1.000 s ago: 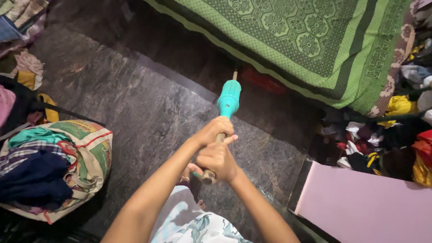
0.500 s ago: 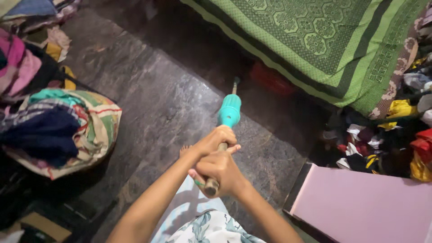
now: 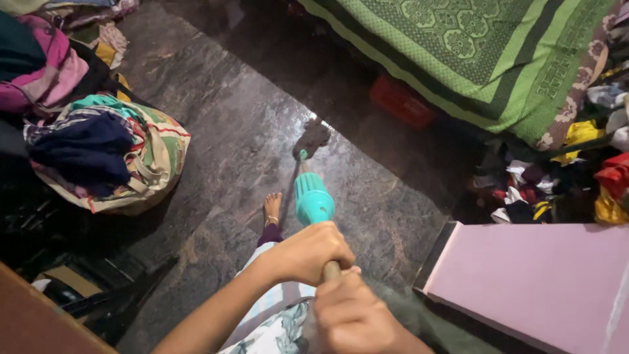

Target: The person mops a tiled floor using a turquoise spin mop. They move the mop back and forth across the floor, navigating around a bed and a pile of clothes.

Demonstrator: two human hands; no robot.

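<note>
I hold a mop with both hands by its wooden handle (image 3: 331, 269). My left hand (image 3: 308, 252) grips the handle just below the teal plastic collar (image 3: 313, 200). Nearer to me, my right hand (image 3: 354, 314) wraps around the end of the handle. The dark mop head (image 3: 311, 136) rests on the wet, dark stone floor (image 3: 242, 131), just in front of the bed (image 3: 485, 59) with its green patterned cover. My bare foot (image 3: 272, 208) stands on the floor left of the mop shaft.
A red crate (image 3: 401, 99) sits under the bed. A striped bag stuffed with clothes (image 3: 111, 157) lies at the left, with more clothes (image 3: 39, 65) behind it. A heap of clothes (image 3: 576, 177) is at the right. A pink flat surface (image 3: 544, 282) fills the lower right.
The mop head has come out from the shadow beside the bed onto the open floor, closer to me. My foot has come into view and my hands sit lower in the frame.
</note>
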